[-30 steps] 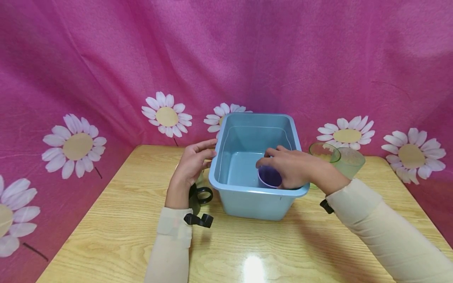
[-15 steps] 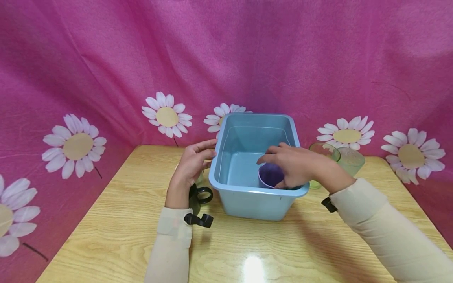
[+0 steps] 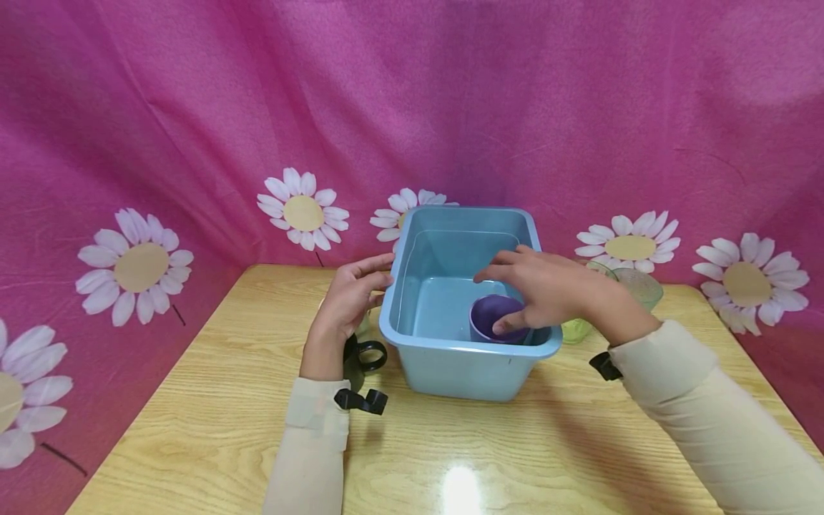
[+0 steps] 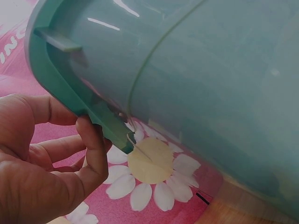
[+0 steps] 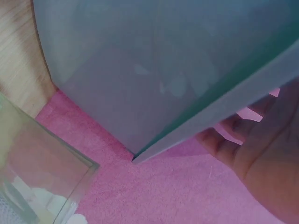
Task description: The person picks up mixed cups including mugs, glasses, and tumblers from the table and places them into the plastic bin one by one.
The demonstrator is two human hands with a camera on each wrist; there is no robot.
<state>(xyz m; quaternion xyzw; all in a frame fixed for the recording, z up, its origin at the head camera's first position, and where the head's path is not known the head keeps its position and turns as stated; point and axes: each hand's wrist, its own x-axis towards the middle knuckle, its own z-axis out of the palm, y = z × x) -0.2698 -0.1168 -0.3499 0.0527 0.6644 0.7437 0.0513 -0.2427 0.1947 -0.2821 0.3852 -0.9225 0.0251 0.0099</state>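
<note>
A blue plastic basin (image 3: 465,368) stands on the table. My left hand (image 3: 347,300) grips its left rim, with thumb and fingers at the edge in the left wrist view. Inside the basin, by its front right corner, sits a purple cup (image 3: 487,313). Over that cup hovers my right hand (image 3: 547,286), fingers spread, its thumb overlapping the cup's mouth in the head view. The right wrist view shows this hand (image 5: 271,149) partly behind the basin's rim; its fingertips are hidden there.
A black mug (image 3: 352,365) stands under my left wrist, beside a partly hidden pale vessel (image 3: 363,325). Right of the basin are a yellow-green glass (image 3: 576,330) and a frosted green glass (image 3: 642,287). A pink flowered curtain (image 3: 489,100) hangs behind the wooden table (image 3: 212,400).
My right hand has loosened from the purple cup and risen up and to the right, uncovering more of it. The cup stays in the basin. My left hand has not moved.
</note>
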